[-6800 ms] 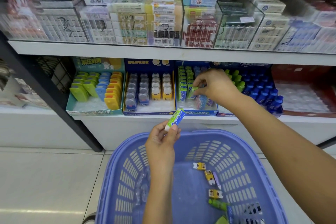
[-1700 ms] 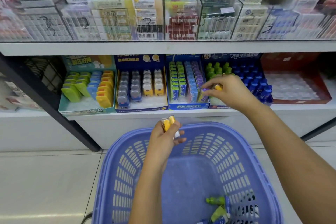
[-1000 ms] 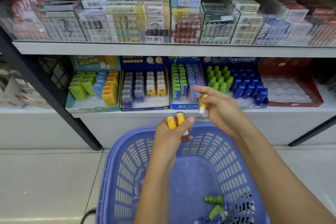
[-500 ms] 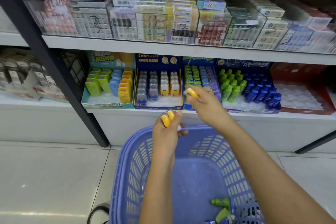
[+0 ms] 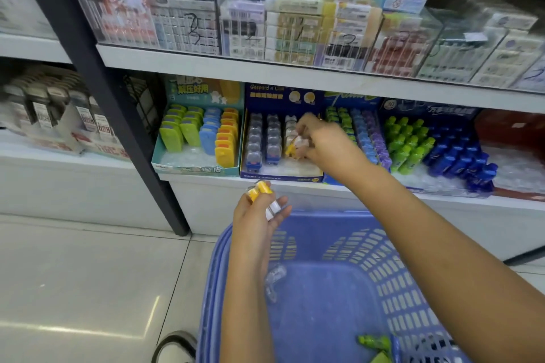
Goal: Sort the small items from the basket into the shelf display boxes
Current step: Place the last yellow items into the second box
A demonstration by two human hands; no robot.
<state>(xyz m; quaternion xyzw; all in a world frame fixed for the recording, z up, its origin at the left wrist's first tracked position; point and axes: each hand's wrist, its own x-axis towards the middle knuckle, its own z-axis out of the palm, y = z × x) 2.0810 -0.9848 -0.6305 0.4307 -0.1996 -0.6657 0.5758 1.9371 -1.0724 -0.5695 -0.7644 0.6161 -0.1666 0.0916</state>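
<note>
right hand grip clamped on yellow item in navy box | left hand grip clamped on yellow items

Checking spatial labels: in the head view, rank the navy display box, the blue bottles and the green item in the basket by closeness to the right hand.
1. Navy display box: directly under the right hand.
2. Blue bottles: further right on the shelf.
3. Green item: down in the basket, farthest.
</note>
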